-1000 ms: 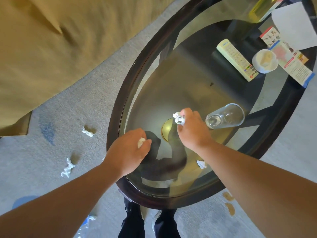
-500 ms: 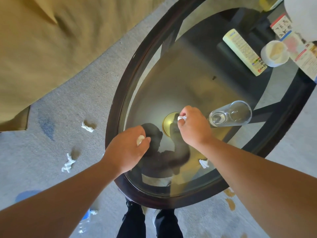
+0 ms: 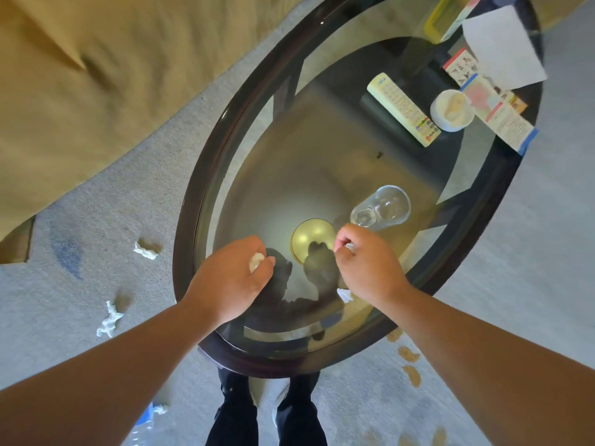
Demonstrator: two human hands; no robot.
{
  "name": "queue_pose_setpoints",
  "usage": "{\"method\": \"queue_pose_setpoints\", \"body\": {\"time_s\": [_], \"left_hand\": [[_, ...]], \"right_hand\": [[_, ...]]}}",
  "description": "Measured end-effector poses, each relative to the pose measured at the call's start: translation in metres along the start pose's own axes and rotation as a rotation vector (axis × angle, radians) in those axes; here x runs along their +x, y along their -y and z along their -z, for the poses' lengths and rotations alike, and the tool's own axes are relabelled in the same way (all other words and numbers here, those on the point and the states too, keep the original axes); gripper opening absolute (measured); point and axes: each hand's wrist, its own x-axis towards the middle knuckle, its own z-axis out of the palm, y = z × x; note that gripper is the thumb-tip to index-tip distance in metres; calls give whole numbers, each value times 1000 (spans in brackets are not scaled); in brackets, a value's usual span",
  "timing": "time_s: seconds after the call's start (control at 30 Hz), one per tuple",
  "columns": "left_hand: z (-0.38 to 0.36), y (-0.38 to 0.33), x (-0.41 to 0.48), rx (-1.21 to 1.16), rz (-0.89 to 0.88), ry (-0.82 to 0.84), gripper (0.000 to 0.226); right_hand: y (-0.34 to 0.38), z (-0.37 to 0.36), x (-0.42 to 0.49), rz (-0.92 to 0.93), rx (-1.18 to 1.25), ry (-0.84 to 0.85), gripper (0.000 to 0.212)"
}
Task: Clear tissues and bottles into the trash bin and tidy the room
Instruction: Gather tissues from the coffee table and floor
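Over the near end of the oval glass table [image 3: 190, 252], my left hand [image 3: 231, 278] grips a crumpled white tissue [image 3: 256, 260] in curled fingers. My right hand [image 3: 367, 265] is closed round another tissue [image 3: 349, 247], mostly hidden inside the fist. A third small tissue [image 3: 344, 295] lies on the glass under my right wrist. Two more tissues [image 3: 145, 251] [image 3: 109, 320] lie on the grey carpet to the left of the table. A clear plastic bottle [image 3: 145, 420] lies on the floor at the bottom, partly hidden by my left forearm.
An empty drinking glass [image 3: 381, 207] stands on the table just beyond my right hand. Farther back are a white remote [image 3: 404, 109], a white cup [image 3: 452, 109], leaflets [image 3: 495, 107] and a paper sheet [image 3: 502, 46]. A tan sofa [image 3: 80, 75] fills the upper left.
My right hand has closed fully over its tissue and drawn back slightly toward me. The left hand keeps its tissue in about the same place.
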Motion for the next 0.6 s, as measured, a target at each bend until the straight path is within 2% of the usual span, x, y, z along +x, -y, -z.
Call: {"method": "queue_pose_setpoints", "body": {"time_s": [0.1, 0.23, 0.3, 0.4, 0.6], "left_hand": [[-2, -16, -6, -6, -25, 2, 22], [-5, -33, -11, -6, -56, -4, 22], [-8, -37, -12, -2, -70, 4, 22], [-17, -40, -11, 7, -85, 14, 22], [-42, -40, -9, -18, -102, 53, 22]], "right_hand": [[-3, 7, -13, -22, 13, -14, 11], [-16, 9, -26, 8, -65, -94, 42], [-27, 6, -31, -4, -84, -72, 35], [-45, -4, -36, -3, -119, 10, 13], [-65, -32, -43, -35, -153, 119, 34]]}}
